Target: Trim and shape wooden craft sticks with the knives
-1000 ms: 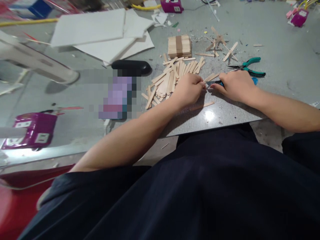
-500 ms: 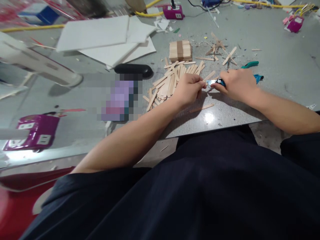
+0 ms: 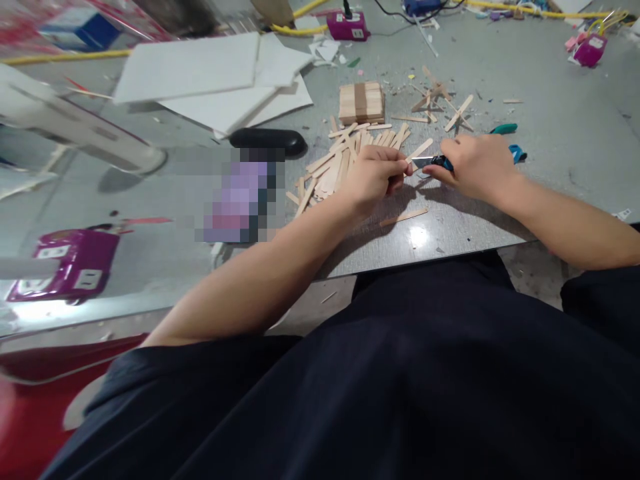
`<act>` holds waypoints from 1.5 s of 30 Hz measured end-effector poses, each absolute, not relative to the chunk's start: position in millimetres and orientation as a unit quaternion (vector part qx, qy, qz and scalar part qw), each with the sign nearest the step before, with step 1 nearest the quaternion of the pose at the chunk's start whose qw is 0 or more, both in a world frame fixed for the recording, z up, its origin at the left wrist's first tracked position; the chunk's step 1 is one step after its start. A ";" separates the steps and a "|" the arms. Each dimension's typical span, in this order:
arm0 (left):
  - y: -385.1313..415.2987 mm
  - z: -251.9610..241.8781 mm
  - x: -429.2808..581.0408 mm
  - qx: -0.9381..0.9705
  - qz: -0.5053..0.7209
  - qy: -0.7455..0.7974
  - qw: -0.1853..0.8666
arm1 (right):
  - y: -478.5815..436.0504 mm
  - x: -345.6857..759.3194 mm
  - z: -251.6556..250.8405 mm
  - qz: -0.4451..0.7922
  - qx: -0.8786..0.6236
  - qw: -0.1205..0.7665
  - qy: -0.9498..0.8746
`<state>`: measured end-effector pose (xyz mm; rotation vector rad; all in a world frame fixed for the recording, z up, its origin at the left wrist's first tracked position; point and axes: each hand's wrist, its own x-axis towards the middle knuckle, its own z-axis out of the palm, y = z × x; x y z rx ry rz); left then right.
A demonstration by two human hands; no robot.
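My left hand (image 3: 383, 173) is closed in a pinch on the end of a wooden craft stick (image 3: 409, 171), most of it hidden by the fingers. My right hand (image 3: 480, 167) is wrapped round a blue utility knife (image 3: 442, 162). Its bare blade (image 3: 421, 162) points left, close to my left fingertips; whether it touches the stick is too small to tell. Beneath and behind my left hand spreads a pile of loose craft sticks (image 3: 345, 157). One single stick (image 3: 404, 217) lies nearer the table's front edge. A teal handle (image 3: 504, 128) shows behind my right hand.
Beyond the pile sits a banded bundle of craft sticks (image 3: 373, 101), with crossed sticks (image 3: 459, 113) to its right. White boards (image 3: 190, 67), a black case (image 3: 267, 141) and a blurred-out phone-like object (image 3: 240, 200) lie left. Purple power sockets (image 3: 80, 260) stand on the table.
The knife blade has turned slightly, and my right hand has shifted a little, covering more of the teal handle. My left hand keeps its pinch in nearly the same place.
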<state>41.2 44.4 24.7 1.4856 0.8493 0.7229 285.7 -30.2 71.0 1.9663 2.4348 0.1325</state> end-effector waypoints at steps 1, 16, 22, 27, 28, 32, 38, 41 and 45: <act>43.8 25.1 41.0 0.638 0.312 0.362 0.604 | -30.3 286.3 71.9 0.033 0.625 -0.005 0.780; 32.9 25.3 47.3 0.683 0.339 0.387 0.518 | -12.6 297.5 64.4 -0.180 0.590 -0.133 0.776; 33.0 19.2 47.0 0.700 0.336 0.386 0.499 | -14.8 300.8 64.5 -0.269 0.569 -0.192 0.753; 31.1 12.9 48.9 0.679 0.324 0.361 0.552 | -15.9 292.0 63.2 -0.265 0.547 -0.297 0.736; 29.8 11.9 49.1 0.675 0.313 0.353 0.567 | -15.9 290.2 64.0 -0.267 0.543 -0.315 0.731; 21.7 10.9 48.2 0.666 0.261 0.300 0.631 | -16.3 287.1 67.0 -0.281 0.549 -0.332 0.714; 14.6 11.6 47.3 0.678 0.238 0.260 0.645 | -20.0 285.5 66.8 -0.304 0.560 -0.343 0.690; 14.5 13.3 48.5 0.689 0.249 0.253 0.632 | -23.6 281.4 73.2 -0.274 0.572 -0.315 0.706; 15.0 18.9 51.1 0.680 0.295 0.267 0.615 | -29.3 277.1 83.9 -0.224 0.600 -0.233 0.732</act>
